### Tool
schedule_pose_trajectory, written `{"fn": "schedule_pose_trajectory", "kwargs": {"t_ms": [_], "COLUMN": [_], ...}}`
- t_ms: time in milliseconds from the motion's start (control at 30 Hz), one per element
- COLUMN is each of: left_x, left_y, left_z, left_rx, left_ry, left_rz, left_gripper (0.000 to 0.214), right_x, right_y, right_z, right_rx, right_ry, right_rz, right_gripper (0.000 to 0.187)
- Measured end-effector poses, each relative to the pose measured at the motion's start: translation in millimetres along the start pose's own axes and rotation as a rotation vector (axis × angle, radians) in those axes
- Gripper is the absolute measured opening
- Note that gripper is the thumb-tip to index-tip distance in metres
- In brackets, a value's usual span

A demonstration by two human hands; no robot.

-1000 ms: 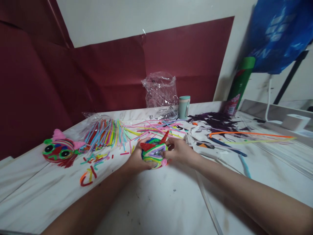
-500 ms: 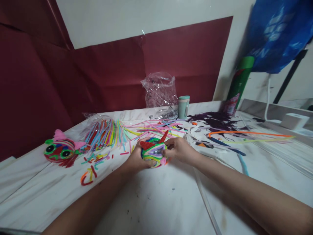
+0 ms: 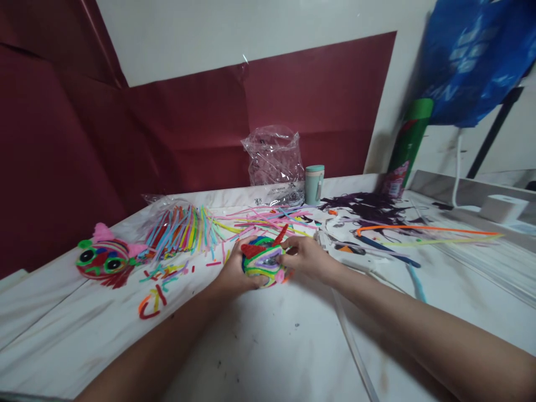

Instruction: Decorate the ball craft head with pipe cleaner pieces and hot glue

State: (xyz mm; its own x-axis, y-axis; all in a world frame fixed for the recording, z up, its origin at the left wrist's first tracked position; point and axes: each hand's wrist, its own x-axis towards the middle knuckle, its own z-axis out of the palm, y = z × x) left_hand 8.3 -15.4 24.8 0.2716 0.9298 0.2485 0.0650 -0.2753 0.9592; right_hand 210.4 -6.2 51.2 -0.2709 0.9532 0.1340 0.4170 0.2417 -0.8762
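Marble-look worktop (image 3: 268, 346), fuzzy sticks (image 3: 180, 234) strewn across the back. Colourful craft ball (image 3: 264, 266) is roughly in the middle — left hand (image 3: 234, 271) cupped round one side, right hand (image 3: 307, 258) pinching the other.

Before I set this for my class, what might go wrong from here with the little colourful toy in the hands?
The two red spikes stick up beside the right hand, so its fingers might bend or loosen one.
The left hand grips the toy around its side; squeezing hard could shift the coloured strips.
Loose scraps lie near the left forearm, which could sweep them away.
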Motion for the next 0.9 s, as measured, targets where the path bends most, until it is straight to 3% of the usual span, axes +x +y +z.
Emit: {"fn": "schedule_pose_trajectory", "kwargs": {"t_ms": [133, 233, 333, 400, 467, 700, 900], "left_x": [0, 1, 2, 2, 2, 1, 1], "left_y": [0, -1, 0, 0, 0, 1, 4], "left_z": [-1.9, -4.8, -6.8, -7.0, -6.5, -1.6, 1.3], "left_rx": [-0.027, -0.058, -0.033, -0.007, 0.023, 0.094, 0.082], "left_ry": [-0.014, -0.032, -0.005, 0.013, 0.022, 0.058, 0.061], "left_rz": [-0.037, -0.044, -0.058, -0.059, -0.049, 0.004, 0.049], "left_gripper": [0.105, 0.098, 0.085, 0.079, 0.077, 0.077, 0.073], "right_x": [2, 1, -3, -6, -9, -10, -13], "right_y": [0, 1, 0, -1, 0, 6, -1], "right_z": [-7, -10, -10, -8, -5, 3, 1], "right_rx": [0.026, -0.141, -0.330, -0.429, -0.517, -0.724, -0.945], "right_ry": [-0.126, 0.032, 0.146, 0.112, 0.091, 0.179, 0.119], "right_rz": [-0.077, -0.171, -0.428, -0.657, -0.795, -0.823, -0.859], "right_gripper": [0.021, 0.016, 0.011, 0.013, 0.014, 0.013, 0.015]}}
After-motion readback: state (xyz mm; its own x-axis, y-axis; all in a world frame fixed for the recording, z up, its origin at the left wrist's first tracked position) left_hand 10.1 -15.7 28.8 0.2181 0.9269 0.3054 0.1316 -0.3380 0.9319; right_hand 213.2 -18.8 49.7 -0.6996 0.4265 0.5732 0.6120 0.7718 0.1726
